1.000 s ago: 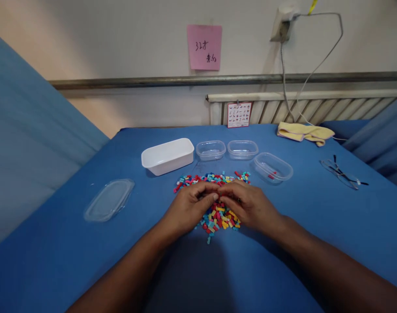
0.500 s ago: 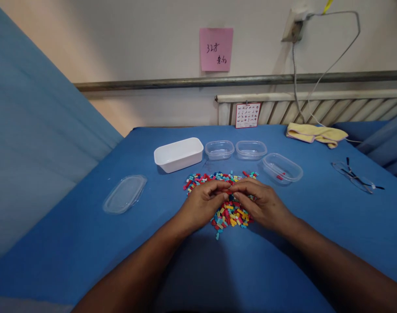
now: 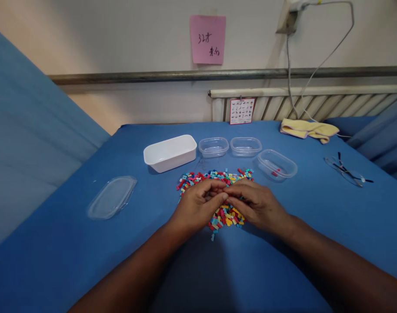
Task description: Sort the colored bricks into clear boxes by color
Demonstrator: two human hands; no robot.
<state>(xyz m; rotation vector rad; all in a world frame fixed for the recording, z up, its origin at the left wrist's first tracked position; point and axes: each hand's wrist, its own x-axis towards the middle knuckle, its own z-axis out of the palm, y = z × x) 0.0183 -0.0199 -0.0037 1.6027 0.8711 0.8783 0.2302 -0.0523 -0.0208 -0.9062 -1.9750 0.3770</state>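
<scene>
The left hand (image 3: 198,205) and right hand (image 3: 258,205) hide the middle of the pile of small bricks (image 3: 227,214); what, if anything, lies between their fingertips is too small to tell. The forearms (image 3: 138,265) run out of view nearby, curtains (image 3: 31,139) are cut off left and right, and the far card's (image 3: 241,111) tiny drawings are indistinct.

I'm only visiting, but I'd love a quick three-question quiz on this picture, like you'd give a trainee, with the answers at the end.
1. Which tub holds red pieces?
a) the white tub
b) the clear tub nearest the glasses
c) the clear one beside the white one

2. True or false: the left hand and right hand are close together over the brick pile.

3. Fill in: the pink note is ____ the metal rail.

Key: 1. b; 2. true; 3. above.
</scene>
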